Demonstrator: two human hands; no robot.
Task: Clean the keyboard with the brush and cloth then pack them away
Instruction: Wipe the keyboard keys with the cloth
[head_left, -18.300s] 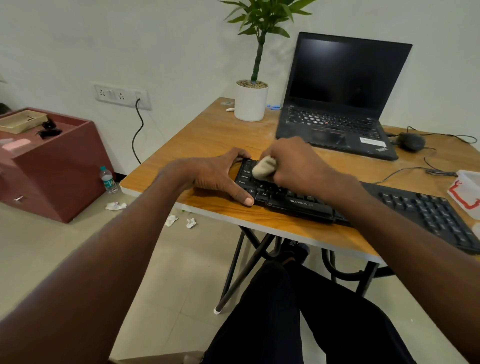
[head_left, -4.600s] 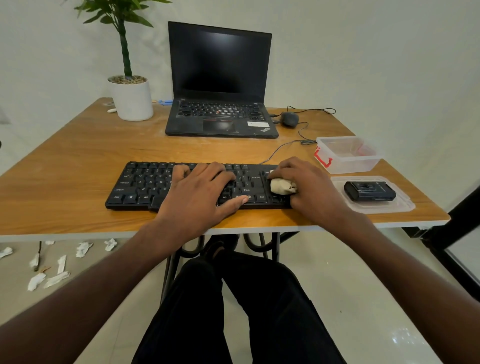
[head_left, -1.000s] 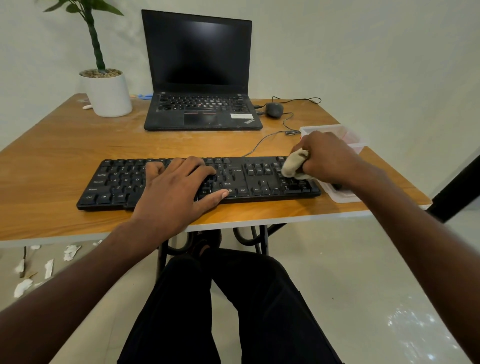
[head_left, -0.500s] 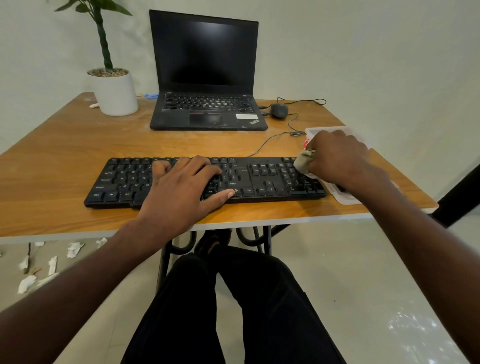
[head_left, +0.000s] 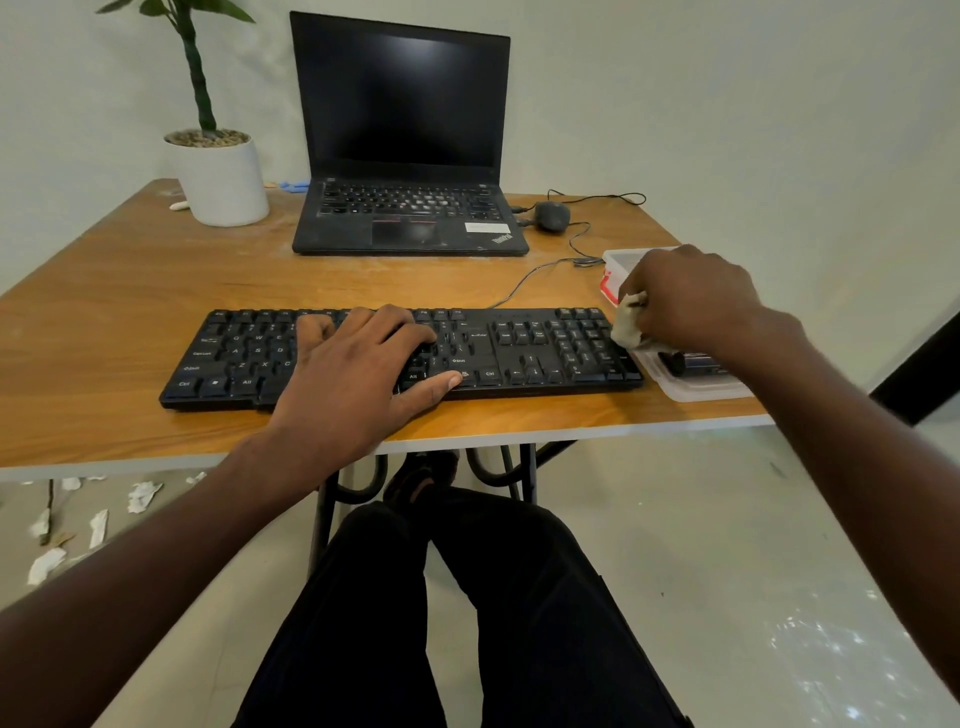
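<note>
- Your left hand (head_left: 358, 374) lies flat with straight fingers on the middle of the keyboard (head_left: 540, 353), which sits near the tabletop's (head_left: 130, 291) near edge.
- Your right hand (head_left: 685, 296) has its grip curled round the cloth (head_left: 627, 325), at the keyboard's right end.
- Just right of the keyboard, a lid (head_left: 696, 387) carries a black thing, half hidden; a clear box (head_left: 615, 260) sits beyond it.

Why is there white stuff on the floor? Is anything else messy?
Torn white scraps litter the floor under the table's left side, like shredded paper. On the table, pale dust smears show near the laptop.
</note>
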